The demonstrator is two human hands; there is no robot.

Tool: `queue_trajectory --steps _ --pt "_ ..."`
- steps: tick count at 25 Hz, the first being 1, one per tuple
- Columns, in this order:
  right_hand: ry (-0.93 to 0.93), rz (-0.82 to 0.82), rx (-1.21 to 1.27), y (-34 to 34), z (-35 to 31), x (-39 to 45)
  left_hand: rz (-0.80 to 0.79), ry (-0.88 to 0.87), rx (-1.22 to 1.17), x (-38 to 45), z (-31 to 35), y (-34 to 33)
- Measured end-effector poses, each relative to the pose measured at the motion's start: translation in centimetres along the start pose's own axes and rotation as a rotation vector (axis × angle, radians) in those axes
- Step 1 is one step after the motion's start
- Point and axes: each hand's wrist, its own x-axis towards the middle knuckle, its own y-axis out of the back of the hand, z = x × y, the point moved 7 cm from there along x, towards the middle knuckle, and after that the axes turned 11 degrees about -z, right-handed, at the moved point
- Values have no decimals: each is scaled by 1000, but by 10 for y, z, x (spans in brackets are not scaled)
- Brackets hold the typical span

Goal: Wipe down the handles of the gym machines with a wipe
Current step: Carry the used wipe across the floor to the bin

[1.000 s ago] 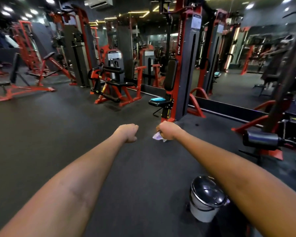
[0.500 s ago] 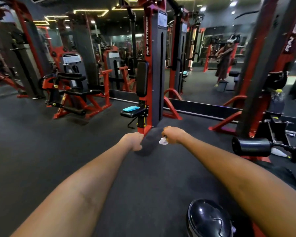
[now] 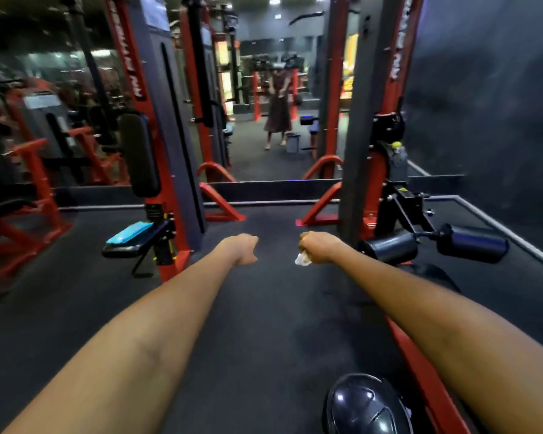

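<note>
Both my arms stretch out in front of me over the dark gym floor. My right hand (image 3: pixel 318 247) is curled round a crumpled white wipe (image 3: pixel 302 259), which pokes out below the fist. My left hand (image 3: pixel 243 249) is a fist with nothing in it. Neither hand touches a machine. A red and grey machine with black foam roller pads (image 3: pixel 389 246) stands just right of my right hand. Another red and grey weight machine (image 3: pixel 166 145) with a black seat stands to the left of my left hand. No machine handle shows near either hand.
A bin with a shiny black domed lid (image 3: pixel 367 405) sits on the floor below my right forearm. A blue cloth (image 3: pixel 129 233) lies on the left machine's seat. A wall mirror (image 3: pixel 273 120) straight ahead reflects a person. More red machines (image 3: pixel 29 170) crowd the left.
The view has swung right and moved forward, so the mirror and the roller-pad machine are now nearer. Both fists keep their pose, and the wipe stays in my right hand.
</note>
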Motion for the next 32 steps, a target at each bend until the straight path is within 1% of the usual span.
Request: queue_trajectory --steps 5,8,11,13,16,18,19,22,24,27,30,32 --pt "-283 -1 140 -3 74 17 -37 -233 118 92 28 36" --pt "-412 9 220 -13 100 7 1 -374 182 130 59 51" --pt "-525 -55 284 -37 119 -19 -19 -546 212 151 109 46" --pt "-645 -70 327 -54 139 -44 -2 -655 247 158 144 43" --pt "-783 -68 368 -70 172 -79 -2 -752 213 177 189 44" --pt "-858 -42 386 -75 186 -99 -25 -803 242 183 216 39" --pt "-881 -41 401 -79 189 -106 -37 -831 249 185 229 38" --pt "-929 -150 412 -100 190 -126 -45 -934 266 188 270 31" --pt "-993 -127 458 -110 193 -140 -70 -1004 296 185 294 29" --pt "-1102 -109 523 -124 192 -157 -58 -1105 326 183 322 23" --pt "-1246 -92 641 -149 176 -169 -115 -1210 384 177 336 -2" --pt "-1291 -125 713 -172 157 -167 -152 -1251 435 178 337 -26"
